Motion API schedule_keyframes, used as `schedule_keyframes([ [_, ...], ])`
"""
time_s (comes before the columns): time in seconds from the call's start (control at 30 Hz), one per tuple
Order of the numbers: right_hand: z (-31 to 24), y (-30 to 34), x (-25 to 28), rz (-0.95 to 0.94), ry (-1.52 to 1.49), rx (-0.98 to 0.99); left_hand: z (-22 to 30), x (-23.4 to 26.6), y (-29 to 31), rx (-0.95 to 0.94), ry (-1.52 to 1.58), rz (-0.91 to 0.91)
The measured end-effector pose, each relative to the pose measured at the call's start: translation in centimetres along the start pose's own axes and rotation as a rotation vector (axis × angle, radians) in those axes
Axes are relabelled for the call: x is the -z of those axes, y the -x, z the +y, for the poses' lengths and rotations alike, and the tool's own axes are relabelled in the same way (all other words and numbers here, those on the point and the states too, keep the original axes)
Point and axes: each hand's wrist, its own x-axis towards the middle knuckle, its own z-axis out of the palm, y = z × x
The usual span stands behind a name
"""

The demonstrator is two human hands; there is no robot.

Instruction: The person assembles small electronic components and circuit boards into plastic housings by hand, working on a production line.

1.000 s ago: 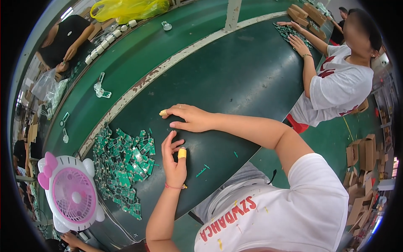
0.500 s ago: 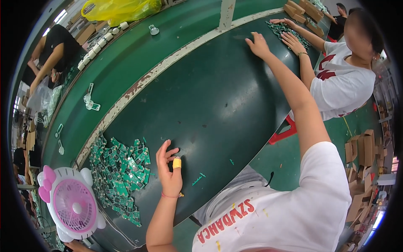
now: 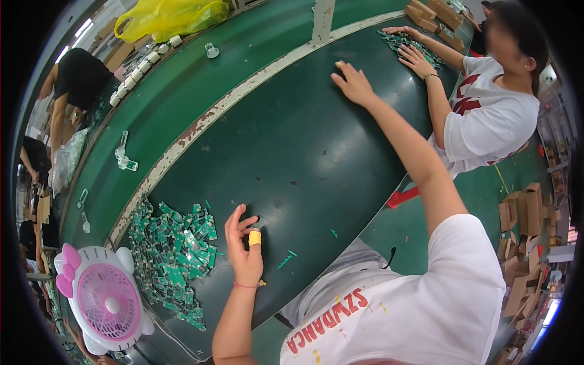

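My left hand (image 3: 245,246) rests on the dark green worktop (image 3: 274,146), fingers loosely bent and apart, with nothing visible in it. Yellow tape wraps its thumb. Just left of it spreads a heap of small green circuit boards (image 3: 176,243). Thin green strips (image 3: 287,260) lie to its right, and another small green piece (image 3: 334,233) is farther right. With the arm stretched out, my right hand (image 3: 354,85) is over the far part of the worktop, fingers spread and holding nothing I can see.
A pink and white fan (image 3: 109,301) stands left of the boards. At the far right, a co-worker's hands (image 3: 416,59) touch another pile of green pieces (image 3: 401,41). Beyond the pale worn rail (image 3: 207,115), white parts (image 3: 125,152) and a yellow bag (image 3: 170,18) lie on the green conveyor.
My right hand has moved left and nearer, away from the co-worker's pile. My left hand has stayed in place beside the boards.
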Motion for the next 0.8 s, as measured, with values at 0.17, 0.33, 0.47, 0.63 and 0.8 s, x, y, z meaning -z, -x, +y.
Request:
schedule_keyframes([
  [0.17, -3.0, 2.8, 2.3, -0.051, -0.132, -0.061, -0.1, 0.2, 0.2, -0.016, 0.002, -0.004],
  [0.33, -3.7, 3.3, 3.2, -0.045, -0.027, 0.079, 0.0, 0.0, 0.3, -0.015, 0.014, -0.002],
  [0.47, -3.8, 3.3, 3.3, -0.04, -0.082, 0.04, -0.1, 0.1, 0.3, -0.028, 0.021, -0.001],
  [0.63, -3.1, 3.0, 2.7, -0.054, -0.081, 0.059, 0.0, 0.3, 0.5, -0.024, 0.023, -0.007],
  [0.8, 1.5, -2.7, 4.8, 0.162, -0.543, -0.091, 0.0, 0.0, 0.1, 0.0, 0.084, -0.004],
])
